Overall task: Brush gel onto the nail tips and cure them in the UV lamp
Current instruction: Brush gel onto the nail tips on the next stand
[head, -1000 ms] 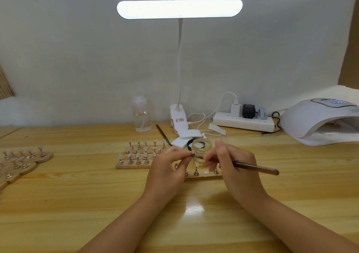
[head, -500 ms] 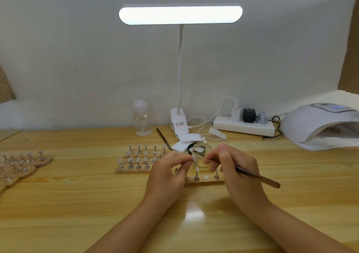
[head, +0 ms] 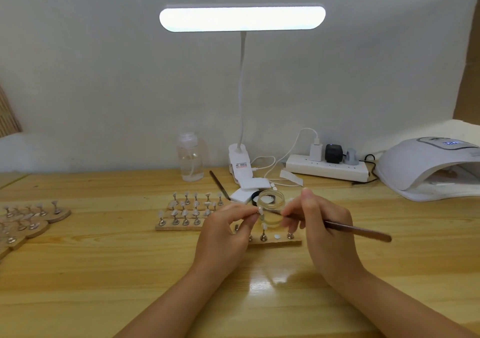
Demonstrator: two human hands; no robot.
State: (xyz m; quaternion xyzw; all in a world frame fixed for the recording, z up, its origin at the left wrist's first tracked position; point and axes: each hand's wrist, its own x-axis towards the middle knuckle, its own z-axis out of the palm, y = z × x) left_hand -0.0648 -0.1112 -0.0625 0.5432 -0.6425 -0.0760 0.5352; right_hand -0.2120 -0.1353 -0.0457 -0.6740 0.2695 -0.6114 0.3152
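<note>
While the tip [head: 259, 210] sits pinched on its stand in the left hand [head: 223, 234], lifted off the counter [head: 104, 272] in front of the jar [head: 270, 208], the brush [head: 337, 227] has swung: a second ago its handle lay near level, now the back end drops lower to the right and the bristle end points up-left at the tip, at or almost on it; contact is too small to confirm. The hands sit a touch lower in view than before, but the lamp bar also shifted, so that is mostly head motion. My read: gel is being laid on this one tip, mid-stroke, early in the job; curing not started for it. Left hand: fingers curled, thumb and forefinger pinching the stand, wrist resting low by the strip [head: 275, 240]. Right hand [head: 324, 228]: holds the brush pen-style near the ferrule, forefinger raised, remaining fingers blurred, so likely moving. The strip just below the hands carries a few more stands and one bare white pad, probably this tip's slot. More loaded strips [head: 187, 213] left of the jar, others [head: 28, 221] at the far left edge. UV lamp [head: 426, 166] is well apart at right, display lit, mouth facing the hands. A second brush [head: 219, 184] lies behind the jar, untouched.
</note>
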